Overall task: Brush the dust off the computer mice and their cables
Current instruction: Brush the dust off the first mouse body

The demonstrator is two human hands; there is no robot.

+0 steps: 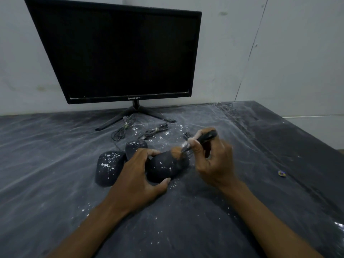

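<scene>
A dark, plastic-covered surface (55, 211) strewn with white dust carries everything here. Toward its far edge stands a black flat-screen monitor on a splayed three-legged stand (115, 53), its screen off. In front of the stand lie two bundled grey cables (156, 129), loosely coiled and dusted.

Near the middle of the surface sit three black computer mice. The leftmost black mouse (108, 169) is heavily flecked with white; a second black mouse (135, 147) sits just behind it, partly hidden. The third black mouse (167, 165) is the one being worked on. The left hand (139, 175) steadies it, thumb curled at its near side and fingers wrapped over its far side. The right hand (214, 161) pinches a small black-handled brush with tan bristles (195, 143), the bristles touching the mouse's front end.

The step in hand looks to be sweeping this mouse clean. Specks remain on its back, so the next strokes should run rearward; the other two mice and the cables look yet to be done.
</scene>
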